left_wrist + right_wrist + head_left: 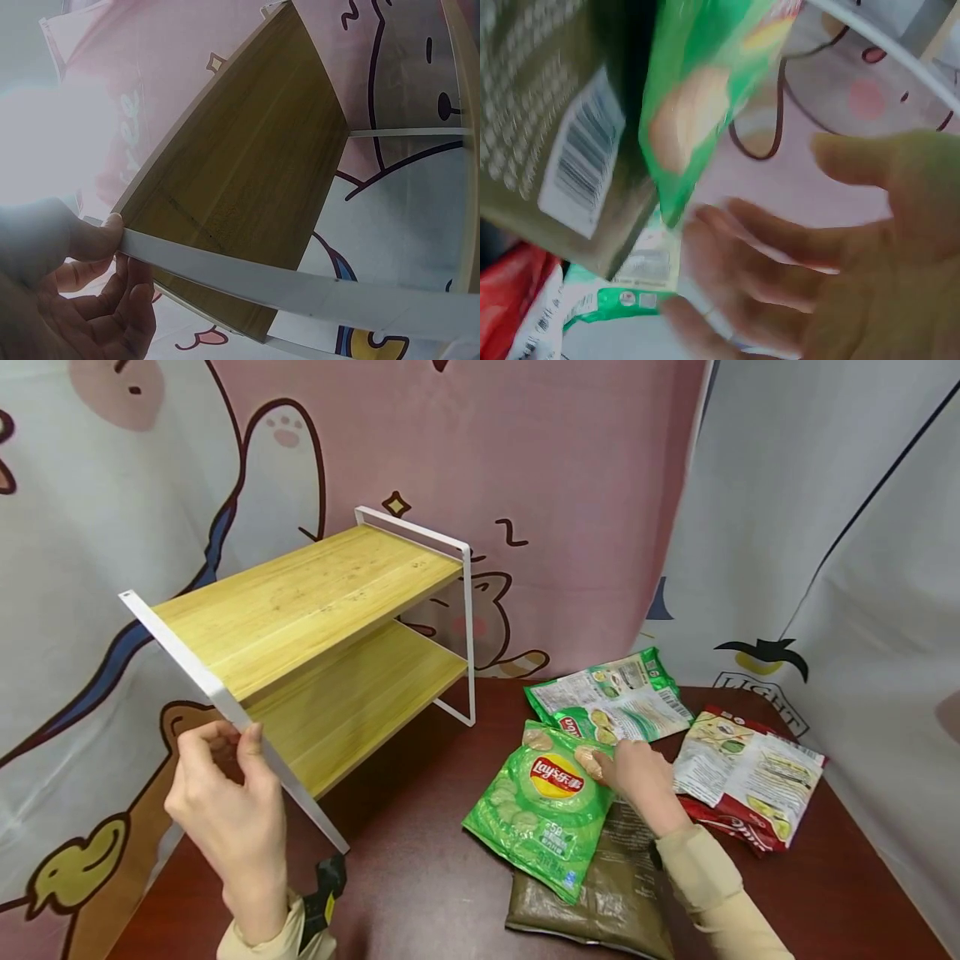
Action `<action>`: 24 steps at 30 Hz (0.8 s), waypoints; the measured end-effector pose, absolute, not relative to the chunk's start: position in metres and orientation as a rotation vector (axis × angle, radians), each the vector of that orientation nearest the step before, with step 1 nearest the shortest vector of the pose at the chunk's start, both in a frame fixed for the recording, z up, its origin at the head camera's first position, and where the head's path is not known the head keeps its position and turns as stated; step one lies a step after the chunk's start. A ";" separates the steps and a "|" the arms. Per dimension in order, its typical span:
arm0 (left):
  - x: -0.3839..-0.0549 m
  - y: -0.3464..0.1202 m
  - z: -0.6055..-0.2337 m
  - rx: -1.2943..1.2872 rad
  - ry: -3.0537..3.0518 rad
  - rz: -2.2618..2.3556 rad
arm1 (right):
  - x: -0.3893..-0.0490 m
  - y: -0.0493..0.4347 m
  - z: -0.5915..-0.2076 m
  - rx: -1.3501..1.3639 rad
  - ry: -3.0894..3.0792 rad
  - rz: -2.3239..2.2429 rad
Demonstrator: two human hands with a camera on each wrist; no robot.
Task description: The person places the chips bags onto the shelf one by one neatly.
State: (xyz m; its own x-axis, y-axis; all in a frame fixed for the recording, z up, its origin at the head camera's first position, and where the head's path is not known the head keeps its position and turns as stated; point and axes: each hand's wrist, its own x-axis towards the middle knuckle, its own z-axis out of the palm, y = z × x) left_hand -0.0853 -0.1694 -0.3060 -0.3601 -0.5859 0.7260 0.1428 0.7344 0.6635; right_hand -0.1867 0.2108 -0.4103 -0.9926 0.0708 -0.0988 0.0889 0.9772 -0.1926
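Note:
Thumb and fingers of my left hand [228, 810] pinch the white metal side frame of a two-tier wooden shelf [315, 602]; the left wrist view shows the thumb above the frame [225, 262] and fingers below. My right hand [643, 781] is at the upper right corner of a green Lay's chip bag [543, 810]. In the right wrist view its thumb and fingers are spread apart with nothing between them, beside the bag's corner [682, 127]; blur hides whether a fingertip touches it. Under the green bag lies a brown bag [600, 902], partly covered.
Behind the Lay's bag, another green bag [615, 697] lies back side up. A red and white bag [750, 768] lies to the right, overlapping another red packet [731, 822]. All are on a dark red-brown table [405, 877], with a printed curtain [570, 485] behind.

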 end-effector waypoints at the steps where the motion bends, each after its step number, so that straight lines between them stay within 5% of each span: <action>1: -0.085 -0.170 -0.306 0.352 -1.787 -0.792 | -0.184 0.209 -0.411 0.140 2.950 -0.284; 13: -0.084 -0.171 -0.306 0.346 -1.787 -0.783 | -0.185 0.212 -0.441 -0.018 2.790 -0.489; 24: -0.083 -0.170 -0.305 0.337 -1.803 -0.789 | -0.186 0.200 -0.427 0.003 2.826 -1.094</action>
